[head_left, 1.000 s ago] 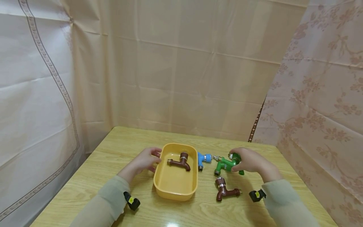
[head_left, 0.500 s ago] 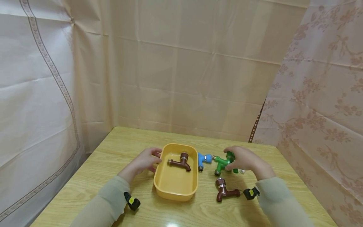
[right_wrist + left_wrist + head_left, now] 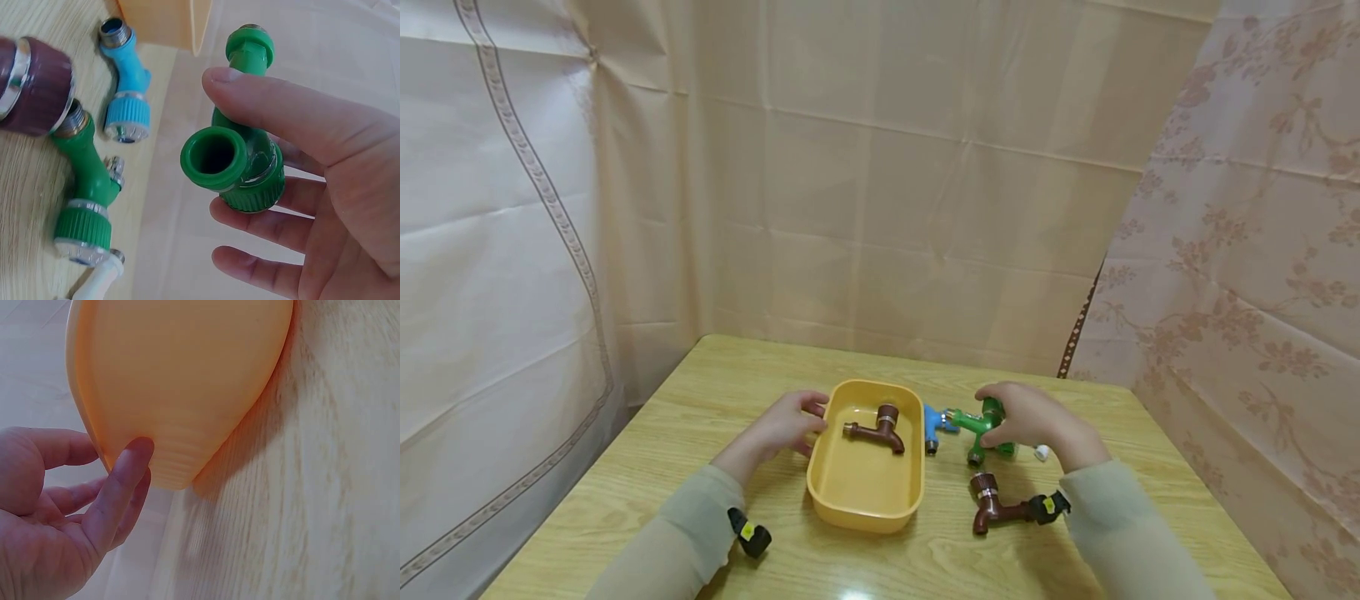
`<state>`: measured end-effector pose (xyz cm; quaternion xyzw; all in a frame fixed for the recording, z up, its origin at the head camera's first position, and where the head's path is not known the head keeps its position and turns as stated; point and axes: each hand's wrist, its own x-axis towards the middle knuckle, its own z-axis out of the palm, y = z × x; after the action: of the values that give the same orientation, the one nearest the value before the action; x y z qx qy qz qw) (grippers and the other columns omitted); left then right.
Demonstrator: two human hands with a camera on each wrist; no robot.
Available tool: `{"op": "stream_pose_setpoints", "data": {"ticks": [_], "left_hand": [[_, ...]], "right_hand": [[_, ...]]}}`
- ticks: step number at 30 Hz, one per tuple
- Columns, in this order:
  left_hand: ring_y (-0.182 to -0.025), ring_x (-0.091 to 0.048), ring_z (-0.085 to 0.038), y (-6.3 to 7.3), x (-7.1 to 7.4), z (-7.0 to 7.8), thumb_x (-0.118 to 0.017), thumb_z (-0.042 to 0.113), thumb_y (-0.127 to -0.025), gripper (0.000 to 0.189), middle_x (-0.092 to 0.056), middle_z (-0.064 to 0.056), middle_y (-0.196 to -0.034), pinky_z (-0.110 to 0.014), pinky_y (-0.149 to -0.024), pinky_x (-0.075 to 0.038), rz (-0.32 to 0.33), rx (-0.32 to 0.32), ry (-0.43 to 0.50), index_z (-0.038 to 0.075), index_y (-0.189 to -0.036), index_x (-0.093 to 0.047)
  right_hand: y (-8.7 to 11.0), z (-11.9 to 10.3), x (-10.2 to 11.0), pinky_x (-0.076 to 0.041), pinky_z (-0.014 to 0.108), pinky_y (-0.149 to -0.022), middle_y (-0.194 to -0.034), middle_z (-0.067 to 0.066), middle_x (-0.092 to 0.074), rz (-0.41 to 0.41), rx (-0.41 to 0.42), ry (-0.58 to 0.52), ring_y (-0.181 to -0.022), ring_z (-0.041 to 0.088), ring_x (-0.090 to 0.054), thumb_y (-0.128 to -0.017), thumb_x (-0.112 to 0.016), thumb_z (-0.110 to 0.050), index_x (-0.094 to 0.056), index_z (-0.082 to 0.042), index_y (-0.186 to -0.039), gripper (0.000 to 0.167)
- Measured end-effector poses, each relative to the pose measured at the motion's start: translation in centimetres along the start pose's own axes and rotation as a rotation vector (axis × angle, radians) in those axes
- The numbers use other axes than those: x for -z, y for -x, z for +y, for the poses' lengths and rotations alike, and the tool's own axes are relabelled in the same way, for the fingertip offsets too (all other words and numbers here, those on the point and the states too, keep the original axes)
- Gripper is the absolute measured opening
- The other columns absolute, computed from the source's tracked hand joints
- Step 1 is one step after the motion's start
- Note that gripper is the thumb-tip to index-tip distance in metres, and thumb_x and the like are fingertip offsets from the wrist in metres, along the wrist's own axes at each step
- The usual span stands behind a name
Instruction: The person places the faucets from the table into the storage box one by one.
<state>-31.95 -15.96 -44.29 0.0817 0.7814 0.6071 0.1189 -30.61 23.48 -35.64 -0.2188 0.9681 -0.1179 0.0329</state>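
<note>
My right hand (image 3: pixel 1037 421) grips a green faucet (image 3: pixel 247 147), thumb on one side and fingers on the other; it is held above the table in the right wrist view. A second green faucet (image 3: pixel 87 175) lies below it on the table. My left hand (image 3: pixel 786 425) rests at the left side of a yellow plastic tub (image 3: pixel 820 504), its fingertips (image 3: pixel 140 450) against the outer wall. Inside the tub lies a brown faucet (image 3: pixel 880 433). A blue faucet (image 3: pixel 932 429) sits against the tub's right side, partly covered by the held faucet in the head view.
Another brown faucet (image 3: pixel 988 508) lies nearer the front, partly behind the right wrist camera (image 3: pixel 1048 506). A white faucet (image 3: pixel 100 278) shows partly past the green one. Curtains (image 3: pixel 910 208) hang behind and beside the wooden table (image 3: pixel 760 367).
My right hand has moved left toward the tub with the green faucet, which now overlaps the blue one. The white faucet's end has come into view. My left hand has stayed put.
</note>
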Motion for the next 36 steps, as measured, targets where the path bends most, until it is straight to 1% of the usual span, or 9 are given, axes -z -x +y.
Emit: {"op": "stream_pose_setpoints", "data": {"ticks": [3, 7, 10, 13, 19, 23, 27, 30, 36], "left_hand": [[-0.091, -0.067, -0.030, 0.0, 0.0, 0.0, -0.065, 0.000, -0.093, 0.053, -0.056, -0.024, -0.125, -0.042, -0.058, -0.062, -0.001, -0.006, 0.002, -0.005, -0.143, -0.049], [-0.093, -0.067, -0.030, 0.0, 0.0, 0.1, -0.065, 0.000, -0.093, 0.053, -0.056, -0.024, -0.126, -0.042, -0.059, -0.062, -0.001, -0.007, 0.006, -0.004, -0.144, -0.049], [-0.093, -0.067, -0.030, 0.0, 0.0, 0.1, -0.064, 0.000, -0.093, 0.053, -0.056, -0.024, -0.125, -0.042, -0.059, -0.062, 0.004, -0.003, 0.003, -0.005, -0.144, -0.049], [-0.093, -0.067, -0.029, 0.0, -0.1, 0.1, -0.064, 0.000, -0.093, 0.052, -0.056, -0.024, -0.125, -0.042, -0.060, -0.063, 0.007, 0.002, 0.000, -0.005, -0.143, -0.049], [-0.093, -0.067, -0.030, -0.1, 0.0, 0.1, -0.064, 0.000, -0.094, 0.052, -0.056, -0.024, -0.125, -0.042, -0.061, -0.063, 0.005, 0.003, 0.004, -0.005, -0.143, -0.049], [-0.093, -0.067, -0.030, -0.1, 0.1, 0.0, -0.064, 0.000, -0.094, 0.052, -0.056, -0.023, -0.125, -0.042, -0.060, -0.063, 0.003, 0.000, 0.003, -0.005, -0.143, -0.049], [-0.093, -0.066, -0.029, -0.1, 0.1, 0.0, -0.064, 0.000, -0.094, 0.051, -0.056, -0.023, -0.125, -0.042, -0.060, -0.062, 0.003, 0.001, 0.000, -0.004, -0.143, -0.050], [-0.093, -0.066, -0.028, -0.1, 0.1, 0.1, -0.064, 0.000, -0.094, 0.051, -0.056, -0.023, -0.125, -0.042, -0.060, -0.062, 0.005, 0.002, -0.004, -0.004, -0.143, -0.050], [-0.095, -0.067, -0.031, -0.1, 0.0, 0.1, -0.064, 0.000, -0.093, 0.051, -0.057, -0.023, -0.124, -0.042, -0.060, -0.062, 0.009, -0.001, -0.010, -0.004, -0.142, -0.050]], "right_hand": [[-0.3, -0.5, 0.0, -0.053, 0.052, -0.093, -0.121, 0.005, -0.066, -0.006, 0.006, 0.002, -0.100, 0.020, -0.062, -0.079, -0.089, -0.032, -0.060, -0.007, -0.139, 0.072], [-0.8, -1.0, 0.0, -0.055, 0.048, -0.088, -0.112, -0.002, -0.065, -0.011, 0.001, -0.009, -0.092, 0.014, -0.059, -0.077, -0.091, -0.034, -0.060, -0.008, -0.139, 0.074], [-1.1, -1.4, -0.1, -0.055, 0.047, -0.089, -0.110, -0.004, -0.065, -0.011, 0.005, -0.016, -0.091, 0.013, -0.059, -0.076, -0.091, -0.034, -0.060, -0.008, -0.139, 0.075], [-1.4, -1.7, -0.1, -0.054, 0.048, -0.091, -0.111, -0.004, -0.064, -0.012, 0.009, -0.012, -0.092, 0.013, -0.058, -0.076, -0.091, -0.033, -0.060, -0.009, -0.139, 0.074], [-2.0, -2.7, -0.1, -0.052, 0.051, -0.097, -0.122, 0.001, -0.065, -0.013, 0.017, 0.007, -0.104, 0.019, -0.061, -0.078, -0.090, -0.031, -0.060, -0.010, -0.140, 0.071], [-2.3, -3.3, 0.1, -0.052, 0.050, -0.098, -0.126, 0.003, -0.065, -0.023, 0.021, 0.022, -0.108, 0.021, -0.061, -0.078, -0.089, -0.032, -0.061, -0.011, -0.139, 0.071], [-2.6, -3.9, 0.2, -0.052, 0.048, -0.098, -0.128, 0.002, -0.065, -0.027, 0.028, 0.034, -0.109, 0.019, -0.061, -0.078, -0.090, -0.034, -0.061, -0.012, -0.139, 0.072], [-2.9, -4.2, 0.1, -0.053, 0.047, -0.097, -0.126, 0.000, -0.065, -0.030, 0.028, 0.035, -0.106, 0.017, -0.061, -0.078, -0.089, -0.034, -0.061, -0.013, -0.140, 0.071], [-3.3, -4.9, -0.2, -0.053, 0.045, -0.097, -0.125, 0.000, -0.065, -0.025, 0.048, 0.043, -0.106, 0.018, -0.061, -0.076, -0.090, -0.035, -0.062, -0.012, -0.138, 0.071]]}}
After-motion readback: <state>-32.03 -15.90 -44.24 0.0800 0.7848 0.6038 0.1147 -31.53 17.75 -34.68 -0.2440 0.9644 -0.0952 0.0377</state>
